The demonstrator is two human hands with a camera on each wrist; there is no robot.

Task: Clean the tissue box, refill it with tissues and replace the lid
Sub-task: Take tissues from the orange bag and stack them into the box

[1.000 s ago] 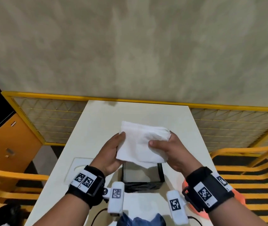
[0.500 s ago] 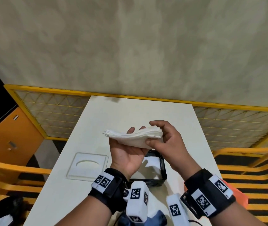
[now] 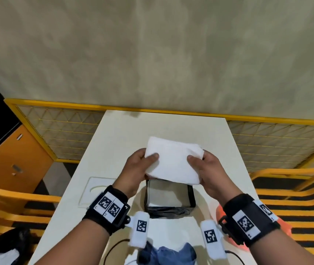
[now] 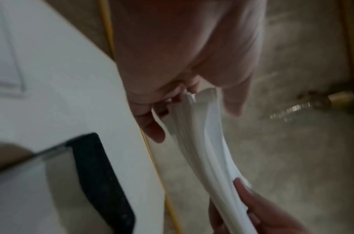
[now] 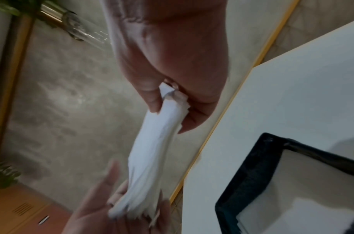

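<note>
A white stack of tissues (image 3: pixel 173 161) hangs above the table, held by both hands. My left hand (image 3: pixel 140 165) pinches its left edge, thumb on top; my right hand (image 3: pixel 204 167) pinches the right edge the same way. Seen edge-on, the tissues (image 4: pixel 202 150) bow between thumb and fingers in the left wrist view, and the tissues (image 5: pixel 151 152) look the same from the right wrist. Just below and nearer to me stands the open black tissue box (image 3: pixel 169 210) with clear walls; some white shows at its bottom. The flat white lid (image 3: pixel 95 190) with an oval slot lies left of the box.
The white table (image 3: pixel 163 131) ends at a yellow mesh railing (image 3: pixel 66 127) with a concrete floor beyond. A blue cloth (image 3: pixel 169 253) and a cable lie at the near edge. An orange object (image 3: pixel 221 213) sits behind my right wrist. Orange benches flank the table.
The tissue stack, held edge-on and bent half a second ago, has been turned flat again and spread between both hands above the box. My left hand moved from under it to its left edge.
</note>
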